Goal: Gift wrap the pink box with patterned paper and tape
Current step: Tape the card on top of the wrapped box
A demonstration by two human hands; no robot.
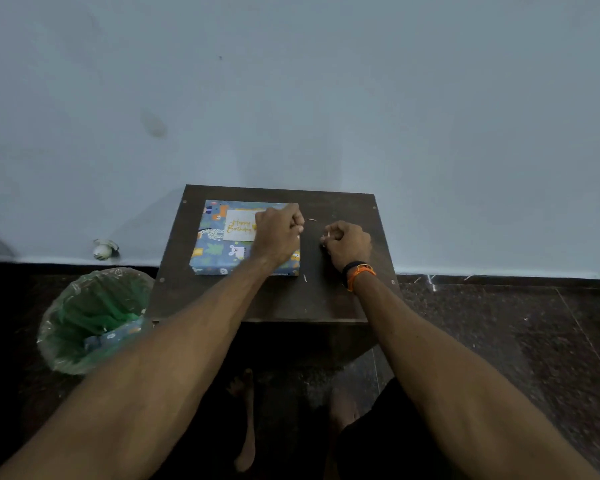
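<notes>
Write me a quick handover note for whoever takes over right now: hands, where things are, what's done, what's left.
Left hand: fingers curled, over the wrapped box's right edge; what it holds is unclear.
Right hand: fingers pinch a small pale scrap, above the table, right of the box.
Wrapped box: fully covered in patterned paper, Happy Birthday card on top, table's left side.
Bin, on the floor to the left, holds paper offcuts.
Left: clear the small scraps from the table.

blue animal-print wrapped box [219, 251], dark brown table [326, 299], green bin liner [94, 306]
</notes>
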